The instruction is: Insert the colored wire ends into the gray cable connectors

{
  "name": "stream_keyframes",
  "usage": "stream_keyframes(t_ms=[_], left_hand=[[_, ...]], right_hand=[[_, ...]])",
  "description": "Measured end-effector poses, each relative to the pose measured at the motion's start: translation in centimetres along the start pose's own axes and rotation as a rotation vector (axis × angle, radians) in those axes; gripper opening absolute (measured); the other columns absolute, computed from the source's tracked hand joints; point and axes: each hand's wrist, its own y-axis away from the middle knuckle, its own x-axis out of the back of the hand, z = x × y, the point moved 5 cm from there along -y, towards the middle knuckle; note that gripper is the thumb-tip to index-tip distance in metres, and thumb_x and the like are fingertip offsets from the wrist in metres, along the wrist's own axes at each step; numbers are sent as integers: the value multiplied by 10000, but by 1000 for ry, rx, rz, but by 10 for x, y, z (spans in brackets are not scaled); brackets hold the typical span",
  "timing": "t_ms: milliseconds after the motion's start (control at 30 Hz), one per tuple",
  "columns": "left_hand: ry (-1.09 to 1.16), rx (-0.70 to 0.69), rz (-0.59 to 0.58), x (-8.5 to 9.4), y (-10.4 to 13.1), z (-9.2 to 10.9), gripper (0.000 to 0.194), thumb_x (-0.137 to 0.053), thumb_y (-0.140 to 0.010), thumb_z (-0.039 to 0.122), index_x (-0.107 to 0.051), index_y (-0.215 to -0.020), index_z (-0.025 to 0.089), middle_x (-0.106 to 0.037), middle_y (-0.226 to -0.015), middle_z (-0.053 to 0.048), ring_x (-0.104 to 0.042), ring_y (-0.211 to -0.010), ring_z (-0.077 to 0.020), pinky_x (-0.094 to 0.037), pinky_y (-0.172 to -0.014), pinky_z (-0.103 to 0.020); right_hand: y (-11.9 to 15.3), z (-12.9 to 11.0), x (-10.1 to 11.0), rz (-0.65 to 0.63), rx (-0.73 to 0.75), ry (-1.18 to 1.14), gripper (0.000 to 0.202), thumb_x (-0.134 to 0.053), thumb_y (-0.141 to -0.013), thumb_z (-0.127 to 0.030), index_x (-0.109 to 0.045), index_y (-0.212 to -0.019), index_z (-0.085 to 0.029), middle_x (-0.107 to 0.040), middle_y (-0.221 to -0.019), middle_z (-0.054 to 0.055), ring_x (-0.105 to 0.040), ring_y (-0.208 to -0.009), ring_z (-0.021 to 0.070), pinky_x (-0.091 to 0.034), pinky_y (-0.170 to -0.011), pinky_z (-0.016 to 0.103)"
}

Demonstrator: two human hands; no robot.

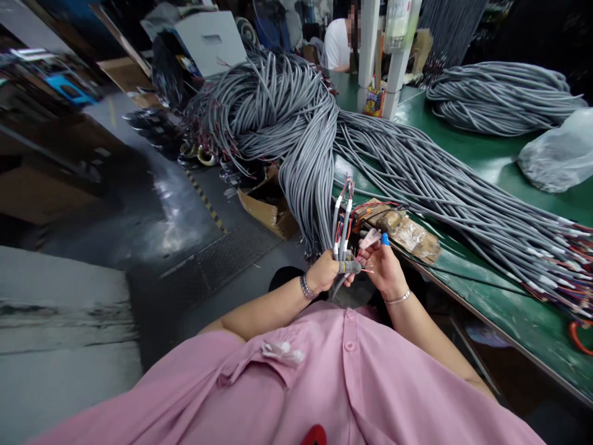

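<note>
My left hand [325, 271] is closed around several grey cables [343, 238] just in front of my shirt. They stand upright out of the fist, with white bands and bare coloured wires [346, 185] at their tops. A grey covering wraps a finger of this hand. Close beside it, my right hand [386, 269] has its fingers curled by short reddish wire ends [367, 269]. A blue cap [385, 238] covers one of its fingertips, and a pale wrap [370, 237] seems to cover another. What its fingers pinch is too small to make out.
A thick heap of grey cables [273, 99] hangs over the edge of the green table [491, 161]. More cables [430, 161] stretch along it to the right. Near my hands lies a taped wooden block [417, 238]. An open cardboard box [266, 210] stands below. Another person [337, 44] is at the back.
</note>
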Motion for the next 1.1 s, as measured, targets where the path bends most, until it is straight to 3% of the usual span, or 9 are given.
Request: stream_keyframes(t_ms=[167,333,633,933,1100], left_hand=[[26,-41,47,-3,2,3,370,-800,-599,405,-582,-687,119,-597,-505,-7,-527,-390,-105,-443,-397,-229],[52,-75,88,-3,-3,7,373,-798,-605,414,-585,-647,110,-594,-512,-13,-533,-402,-100,-426,-393,-212],[32,-40,89,-5,-7,7,373,-799,-602,405,-578,-625,106,-580,-483,-17,-525,-392,-106,-431,-383,-219],[34,-68,79,0,2,4,362,-799,-610,393,-575,-628,109,-588,-501,-17,-534,-401,-108,-433,-391,-219],[40,-96,107,3,6,4,339,-791,-626,380,-598,-649,103,-601,-506,-25,-537,-395,-112,-439,-394,-225]], right_hand=[[-1,-4,-1,-1,63,41,345,-681,-759,-526,-683,-917,-219,-681,-854,15,-584,-668,126,-496,-593,257],[-7,-1,-1,7,83,59,377,-660,-760,-573,-676,-849,-207,-673,-789,21,-583,-651,143,-481,-553,275],[-10,0,-4,20,95,-6,332,-711,-743,-508,-663,-769,-181,-659,-684,12,-552,-550,126,-466,-521,270],[-7,3,0,19,16,-112,392,-644,-758,-600,-651,-823,-213,-693,-793,10,-605,-636,132,-499,-553,255],[-4,-4,0,36,58,-80,253,-681,-791,-460,-660,-834,-211,-694,-799,1,-614,-673,120,-494,-583,236]])
